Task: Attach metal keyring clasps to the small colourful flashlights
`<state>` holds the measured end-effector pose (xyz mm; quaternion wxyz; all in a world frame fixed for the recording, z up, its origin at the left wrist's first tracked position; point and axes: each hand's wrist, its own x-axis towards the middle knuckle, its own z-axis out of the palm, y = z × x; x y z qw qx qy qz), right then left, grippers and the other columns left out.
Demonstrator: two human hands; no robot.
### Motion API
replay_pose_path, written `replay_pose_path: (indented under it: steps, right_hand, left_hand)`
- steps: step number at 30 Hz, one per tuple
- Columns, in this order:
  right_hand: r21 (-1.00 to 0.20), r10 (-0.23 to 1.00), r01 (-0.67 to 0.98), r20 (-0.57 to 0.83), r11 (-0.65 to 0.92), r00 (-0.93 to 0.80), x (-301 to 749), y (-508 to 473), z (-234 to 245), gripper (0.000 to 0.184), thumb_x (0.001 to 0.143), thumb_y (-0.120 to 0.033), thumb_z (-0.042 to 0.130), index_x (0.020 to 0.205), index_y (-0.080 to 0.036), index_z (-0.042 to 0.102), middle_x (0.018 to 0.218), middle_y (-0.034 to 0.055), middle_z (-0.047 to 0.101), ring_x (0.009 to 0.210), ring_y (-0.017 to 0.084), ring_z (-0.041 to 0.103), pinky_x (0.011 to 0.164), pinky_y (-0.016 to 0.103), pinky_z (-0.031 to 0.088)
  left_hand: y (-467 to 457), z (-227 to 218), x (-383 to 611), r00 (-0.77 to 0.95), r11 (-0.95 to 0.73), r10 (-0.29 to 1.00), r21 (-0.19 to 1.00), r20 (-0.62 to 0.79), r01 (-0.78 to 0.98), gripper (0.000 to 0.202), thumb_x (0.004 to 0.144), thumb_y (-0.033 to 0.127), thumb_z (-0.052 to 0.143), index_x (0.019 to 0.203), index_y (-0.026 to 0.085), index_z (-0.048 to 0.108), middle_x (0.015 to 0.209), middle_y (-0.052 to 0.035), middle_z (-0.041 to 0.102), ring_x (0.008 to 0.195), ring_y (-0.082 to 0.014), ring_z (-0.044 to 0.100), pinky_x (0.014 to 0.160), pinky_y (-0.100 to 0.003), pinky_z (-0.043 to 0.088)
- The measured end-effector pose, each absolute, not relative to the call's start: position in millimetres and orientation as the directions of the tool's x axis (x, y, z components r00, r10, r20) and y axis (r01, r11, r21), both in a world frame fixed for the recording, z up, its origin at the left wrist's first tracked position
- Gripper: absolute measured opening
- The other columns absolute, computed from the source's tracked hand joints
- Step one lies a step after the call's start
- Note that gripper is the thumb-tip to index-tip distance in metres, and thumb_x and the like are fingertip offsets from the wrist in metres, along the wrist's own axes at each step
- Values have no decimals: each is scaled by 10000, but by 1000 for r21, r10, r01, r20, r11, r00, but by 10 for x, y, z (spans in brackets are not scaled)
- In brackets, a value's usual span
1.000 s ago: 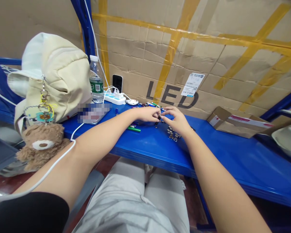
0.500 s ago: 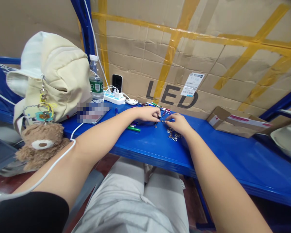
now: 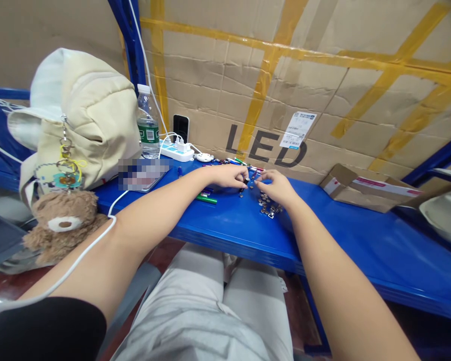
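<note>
My left hand [image 3: 231, 175] is closed over the blue table [image 3: 218, 220], its fingertips pinching a small black piece [image 3: 245, 183]. Just to the right, my right hand [image 3: 273, 186] has thumb and forefinger together, close to the left fingertips. Whatever sits in that pinch is too small to make out. Under and in front of the right hand lies a pile of small shiny metal parts [image 3: 270, 209], partly hidden by it. A green stick-like piece [image 3: 206, 199] lies below my left wrist. More slim coloured pieces [image 3: 240, 162] are spread behind both hands.
At the left are a cream backpack [image 3: 93, 110] with a teddy bear charm [image 3: 65, 220], a water bottle [image 3: 148, 125] and a power strip [image 3: 176, 150]. A white cable [image 3: 97, 240] crosses my left arm. An open cardboard box [image 3: 368, 188] stands right; taped cardboard [image 3: 210, 85] backs the table.
My right hand has shifted slightly up and left, uncovering more of the metal pile. My left hand keeps its hold on the black piece.
</note>
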<state>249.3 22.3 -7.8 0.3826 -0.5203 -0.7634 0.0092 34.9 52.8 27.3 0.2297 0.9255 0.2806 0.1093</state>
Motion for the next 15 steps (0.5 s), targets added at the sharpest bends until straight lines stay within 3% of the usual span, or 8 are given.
replay_pose_path:
  steps: [4, 15]
  right_hand:
    - [-462, 763, 699, 618, 546, -188, 2345, 100, 46, 131, 743, -320, 648, 777, -201, 692, 1107, 94, 645, 1072, 236, 595, 991, 433, 417]
    - [-434, 728, 665, 639, 607, -247, 2246, 83, 47, 133, 755, -320, 633, 812, -206, 671, 1068, 90, 653, 1052, 235, 594, 962, 430, 434]
  left_hand:
    - [536, 267, 345, 827, -746, 558, 482, 74, 460, 252, 826, 349, 534, 1004, 183, 470, 812, 3, 627, 722, -128, 550, 638, -234, 372]
    - [561, 254, 349, 820, -759, 565, 450, 96, 470, 253, 804, 325, 545, 998, 173, 485, 914, -33, 660, 818, -164, 582, 689, -258, 389]
